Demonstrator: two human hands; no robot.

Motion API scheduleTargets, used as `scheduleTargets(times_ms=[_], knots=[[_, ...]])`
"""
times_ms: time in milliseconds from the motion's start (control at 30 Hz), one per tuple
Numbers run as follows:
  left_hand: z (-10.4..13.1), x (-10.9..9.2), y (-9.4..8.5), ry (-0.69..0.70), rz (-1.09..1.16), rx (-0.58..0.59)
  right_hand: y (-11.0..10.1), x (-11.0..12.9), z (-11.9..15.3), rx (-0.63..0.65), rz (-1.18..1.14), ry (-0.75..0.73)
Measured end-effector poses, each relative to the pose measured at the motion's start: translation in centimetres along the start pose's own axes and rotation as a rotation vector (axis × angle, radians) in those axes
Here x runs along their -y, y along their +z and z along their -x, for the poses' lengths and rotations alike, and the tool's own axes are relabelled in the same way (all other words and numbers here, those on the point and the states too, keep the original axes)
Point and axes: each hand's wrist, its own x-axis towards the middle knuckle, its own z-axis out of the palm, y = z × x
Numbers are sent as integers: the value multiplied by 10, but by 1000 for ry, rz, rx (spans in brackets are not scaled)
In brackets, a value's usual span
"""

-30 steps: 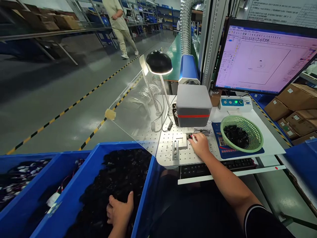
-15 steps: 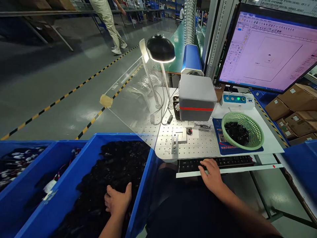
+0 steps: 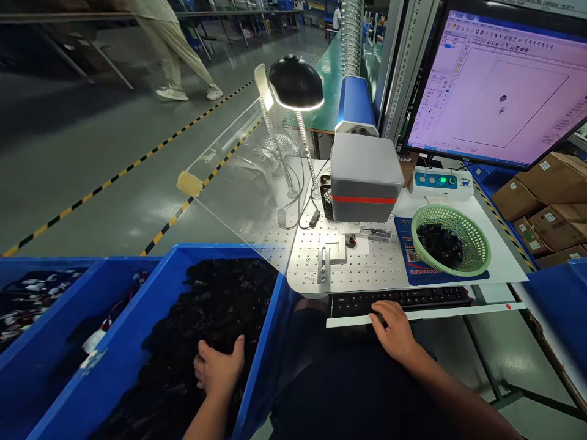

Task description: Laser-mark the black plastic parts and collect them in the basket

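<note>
Far left: blue plastic bin (image 3: 46,263), white and dark pieces heaped inside. Next, narrower blue compartment (image 3: 121,273): a white piece (image 3: 94,340) near its right wall, thin reddish wire beyond.

Then large blue plastic bin (image 3: 262,354), filled with a heap of small black parts (image 3: 224,284). Left hand (image 3: 219,366) within its walls, over the heap; thumb wide of the loosely bent fingers. Cannot tell whether anything lies under the palm.

Centre: perforated metal plate (image 3: 298,269). On it, small round black part with reddish middle (image 3: 351,241), just right of a pale square frame (image 3: 337,250), in front of a grey box-shaped head with red stripe (image 3: 365,177). Nothing touches this part from above.

Right hand (image 3: 393,330) at the front of a black keyboard (image 3: 426,297), fingers together, thumb apart; fingertips at the keys, contact unclear, grasping nothing visible.

Right: light green perforated plastic basket (image 3: 479,244), more black parts (image 3: 440,244) pooled in the bottom, walls mostly bare. It stands on a blue printed mat (image 3: 413,275).

Far right: brown cardboard boxes (image 3: 557,189), stacked; contents hidden.
</note>
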Motion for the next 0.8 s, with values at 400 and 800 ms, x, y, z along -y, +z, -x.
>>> scheduleTargets(times_ms=[400, 800], knots=[[15, -10, 12, 213, -104, 3, -10, -23, -75, -191, -80, 42], [-5, -11, 21, 152, -192, 108, -1, -47, -104, -145, 36, 143]])
